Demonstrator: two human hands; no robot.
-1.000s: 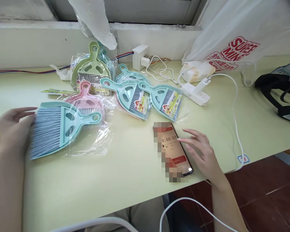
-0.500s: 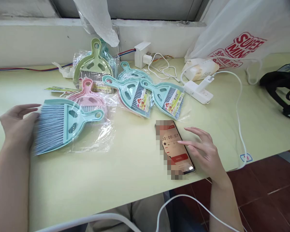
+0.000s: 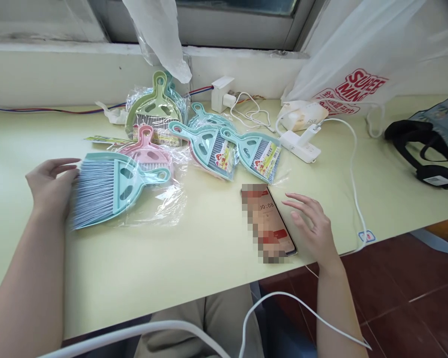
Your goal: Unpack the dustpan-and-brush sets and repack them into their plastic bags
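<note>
At the left, my left hand (image 3: 55, 184) rests by the bristle end of a light blue brush with its dustpan (image 3: 129, 181). Its fingers are stretched out and apart; the bristles partly hide them, so contact is unclear. A clear plastic wrapper (image 3: 168, 206) lies under the handle end. To the right, my right hand (image 3: 315, 226) hovers with spread fingers, holding nothing, just beside a phone (image 3: 271, 219). The phone lies flat, its screen showing a running timer, its left side pixelated.
Behind are wrapped brush-and-dustpan sets: pink (image 3: 147, 149), green (image 3: 159, 107) and several blue ones (image 3: 252, 149). A power strip (image 3: 300, 146) with white cables, a tissue pack (image 3: 302, 115), a white plastic bag (image 3: 343, 54) and a black strap-like object (image 3: 421, 154) stand farther right.
My right index finger has pulled back from over the phone screen. The timer reading has gone from 07 to 08. The whole view has shifted slightly; my left hand stays by the bristles.
</note>
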